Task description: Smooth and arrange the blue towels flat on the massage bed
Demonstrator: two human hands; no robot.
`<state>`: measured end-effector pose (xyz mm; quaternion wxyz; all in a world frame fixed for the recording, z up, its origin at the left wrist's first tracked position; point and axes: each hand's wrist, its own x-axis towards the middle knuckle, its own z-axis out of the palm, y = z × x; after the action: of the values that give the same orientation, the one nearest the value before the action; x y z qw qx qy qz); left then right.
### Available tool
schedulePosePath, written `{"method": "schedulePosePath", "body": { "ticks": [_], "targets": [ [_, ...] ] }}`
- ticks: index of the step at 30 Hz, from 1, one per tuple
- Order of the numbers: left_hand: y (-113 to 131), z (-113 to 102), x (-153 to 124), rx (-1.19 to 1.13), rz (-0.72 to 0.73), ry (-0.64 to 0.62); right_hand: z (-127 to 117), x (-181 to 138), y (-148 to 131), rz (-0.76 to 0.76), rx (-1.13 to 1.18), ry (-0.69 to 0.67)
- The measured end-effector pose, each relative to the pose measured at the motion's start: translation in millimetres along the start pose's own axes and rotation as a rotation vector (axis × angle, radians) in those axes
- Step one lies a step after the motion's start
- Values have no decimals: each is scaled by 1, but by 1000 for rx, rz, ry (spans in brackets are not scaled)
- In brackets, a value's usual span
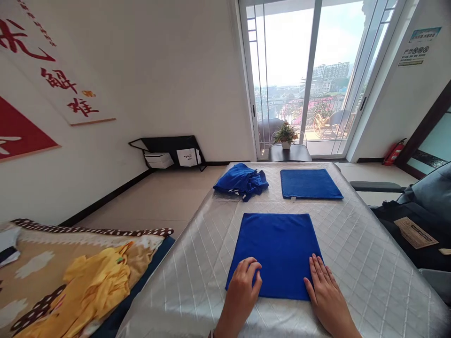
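Note:
A bright blue cloth [278, 249], folded into a flat square, lies on the silvery quilted cover [197, 272] in front of me. On its near left corner rests my left hand [244, 281], fingers bent and thumb apart, with nothing visible held. My right hand [324, 288] lies flat along the right edge, its fingers stretched over cloth and cover. Farther back, a crumpled blue cloth [239, 180] sits in a loose heap on the left. To the right of it is another flat folded blue cloth [310, 183] with a small white tag at its near edge.
Yellow clothing [95, 281] lies on a patterned blanket [38, 253] at lower left. Beyond the far edge stands a chair [291, 154] with a potted plant [286, 136], before a glass door. A dark armchair [377, 187] borders the right side. A black rack [172, 148] leans by the wall.

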<state>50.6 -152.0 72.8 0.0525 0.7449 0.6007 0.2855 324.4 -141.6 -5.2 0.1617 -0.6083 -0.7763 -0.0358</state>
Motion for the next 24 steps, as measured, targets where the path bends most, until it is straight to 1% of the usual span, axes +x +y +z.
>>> {"method": "schedulePosePath", "body": {
  "ticks": [2, 4, 6, 8, 11, 14, 16, 18, 20, 24],
  "targets": [
    [41, 15, 12, -74, 149, -133, 6, -2, 3, -13, -8, 20],
    [74, 32, 20, -99, 329, -266, 13, -4, 6, -45, -23, 47],
    [96, 48, 23, -76, 444, -368, 20, -7, 10, -66, -36, 66],
    [105, 60, 23, -41, 467, -418, 24, -9, 13, -58, -44, 71],
    [101, 68, 22, -17, 422, -440, 25, -9, 14, -51, -39, 43],
    [87, 69, 19, 19, 363, -446, 21, -7, 13, -76, -18, 5],
    [75, 70, 15, 57, 332, -428, 18, -5, 11, -56, -11, 3],
    [63, 73, 10, 98, 302, -391, 16, -3, 9, -31, -9, 10],
    [49, 75, 5, 149, 242, -340, 14, -1, 8, -27, -3, 11],
    [17, 72, -6, 264, 41, -237, 9, -1, 5, -7, 19, 0]
  ]
}}
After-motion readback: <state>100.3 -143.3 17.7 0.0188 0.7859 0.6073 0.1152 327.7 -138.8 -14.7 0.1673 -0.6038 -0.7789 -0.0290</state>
